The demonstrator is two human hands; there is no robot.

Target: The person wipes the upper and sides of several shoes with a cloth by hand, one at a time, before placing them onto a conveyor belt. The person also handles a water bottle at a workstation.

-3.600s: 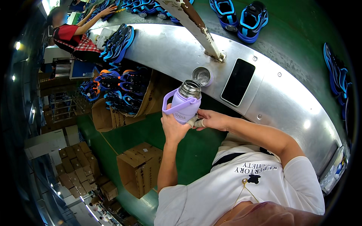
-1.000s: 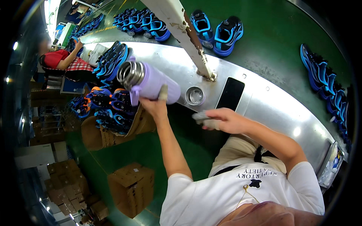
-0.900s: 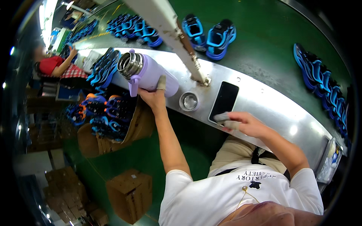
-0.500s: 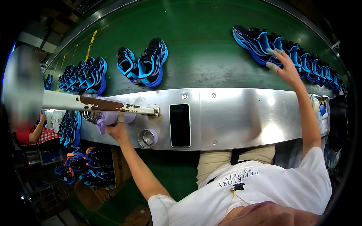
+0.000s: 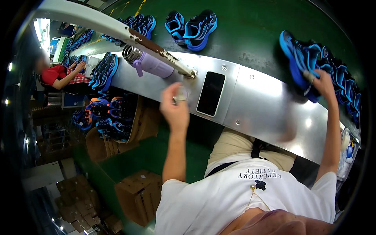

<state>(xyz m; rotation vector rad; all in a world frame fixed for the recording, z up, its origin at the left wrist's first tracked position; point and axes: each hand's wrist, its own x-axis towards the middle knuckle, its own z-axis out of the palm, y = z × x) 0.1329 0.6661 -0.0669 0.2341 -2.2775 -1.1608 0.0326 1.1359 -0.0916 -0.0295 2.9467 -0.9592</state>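
My right hand, with fingertip covers, grips the heel end of a black and blue sneaker at the front of a row on the green surface. Over the metal ledge, my left hand is smeared by motion. Its fingers are at a small round bottle lid, partly covered by them; whether they hold it I cannot tell. Beyond that hand, a lilac bottle lies on its side, its steel mouth uncovered. A dark-screened phone rests right of the lid.
A chipped white post slants above the bottle. Two sneakers stand beyond the ledge, with more sneakers at right. Cardboard boxes sit on the floor. A co-worker in red is at far left.
My left hand has let go of the bottle and moved to the lid. My right hand has taken hold of the front sneaker, which has turned. The view has shifted and rotated.
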